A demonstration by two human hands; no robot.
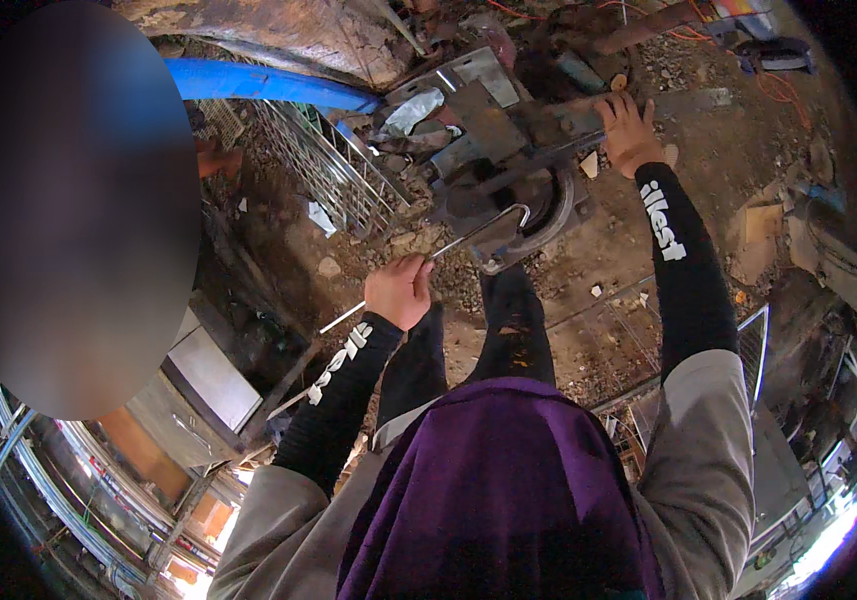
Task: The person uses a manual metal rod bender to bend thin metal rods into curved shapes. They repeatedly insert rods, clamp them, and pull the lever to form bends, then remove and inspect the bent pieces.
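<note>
Purple cloth (509, 490) up close, a hooked rod (467, 238) in the left hand (399, 290)

The purple cloth fills six o'clock, over the person's grey shirt (694, 440). At eleven o'clock from it I see the left hand, its fingers closed and pinching the thin metal rod partway along. The rod runs right through that grip: a straight tail sticks out toward eight o'clock, and the longer stretch reaches toward two o'clock, ending in a bent hook. That hook lies over a dark metal machine (561, 212) with a curved frame; whether the two touch, I can't tell from here.

The right hand (631, 135) is up at one o'clock, well apart from the rod, with the hook toward its eight o'clock. It lies palm down, fingers extended and a little spread, on a flat metal bar (694, 103); how firmly it presses, I can't say.

Around eleven o'clock a blue beam (279, 84) slants past a metal grille (324, 165), and stony ground (574, 345) spreads beneath.
</note>
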